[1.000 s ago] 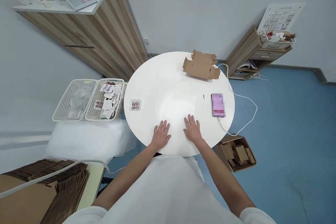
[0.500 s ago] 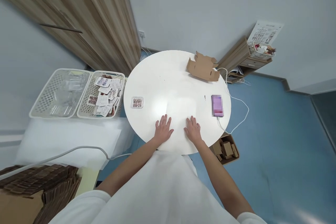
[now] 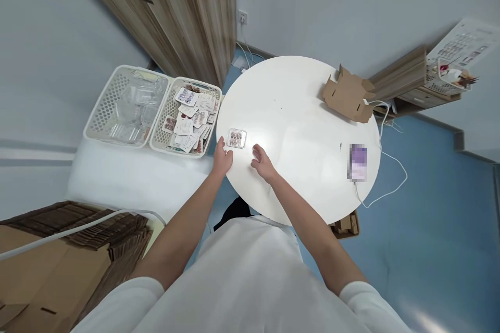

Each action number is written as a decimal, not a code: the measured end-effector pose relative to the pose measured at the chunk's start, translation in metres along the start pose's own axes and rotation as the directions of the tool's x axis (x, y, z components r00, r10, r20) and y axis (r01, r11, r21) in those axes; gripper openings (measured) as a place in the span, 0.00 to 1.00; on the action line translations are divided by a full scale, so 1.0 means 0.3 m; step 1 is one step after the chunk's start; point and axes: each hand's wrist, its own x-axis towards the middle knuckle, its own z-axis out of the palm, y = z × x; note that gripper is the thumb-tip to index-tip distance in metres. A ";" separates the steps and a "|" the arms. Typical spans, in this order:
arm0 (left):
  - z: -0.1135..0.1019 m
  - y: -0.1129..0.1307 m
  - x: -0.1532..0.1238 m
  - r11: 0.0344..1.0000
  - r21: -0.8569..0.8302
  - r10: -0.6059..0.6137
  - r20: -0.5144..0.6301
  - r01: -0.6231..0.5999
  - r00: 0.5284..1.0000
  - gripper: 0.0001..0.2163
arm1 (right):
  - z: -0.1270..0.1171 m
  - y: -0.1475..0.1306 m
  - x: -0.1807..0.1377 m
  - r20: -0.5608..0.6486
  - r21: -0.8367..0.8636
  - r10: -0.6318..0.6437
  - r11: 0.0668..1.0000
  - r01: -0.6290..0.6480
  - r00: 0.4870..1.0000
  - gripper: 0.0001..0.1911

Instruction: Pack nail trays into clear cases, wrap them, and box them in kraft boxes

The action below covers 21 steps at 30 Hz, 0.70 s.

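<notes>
A small clear plastic case with rows of brownish press-on nails lies near the left edge of the round white table. My left hand is just left of the case at the table's edge, fingers extended and holding nothing. On the other side, my right hand hovers with its fingers apart and slightly bent, also holding nothing. A small gap separates the right hand from the case; whether the left fingertips touch it I cannot tell.
Left of the table stand a white basket of nail cards and a basket of clear plastic boxes. An unfolded cardboard box and a phone on a cable lie on the right side. Flattened cartons are stacked lower left.
Both hands have left the table's front, where they lay flat, and moved left to either side of the nail case. The view has turned left.
</notes>
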 end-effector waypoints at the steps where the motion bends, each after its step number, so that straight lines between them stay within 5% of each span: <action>1: -0.003 0.003 0.006 0.999 -0.030 -0.026 0.022 0.027 0.999 0.30 | 0.017 -0.006 0.019 0.020 0.050 0.019 0.999 -0.020 1.000 0.42; 7: 0.006 0.015 -0.013 0.985 -0.139 -0.085 0.096 0.098 0.992 0.28 | 0.044 -0.016 0.048 0.066 0.189 0.051 0.980 -0.063 0.996 0.43; 15: 0.070 0.050 -0.098 0.973 -0.223 -0.021 0.170 0.059 0.985 0.23 | -0.055 -0.003 -0.083 -0.158 0.192 0.030 0.981 0.001 0.987 0.35; 21: 0.214 0.070 -0.214 0.969 -0.242 0.158 0.439 -0.052 0.884 0.23 | -0.208 0.078 -0.292 -0.367 0.167 0.011 0.985 0.054 0.930 0.28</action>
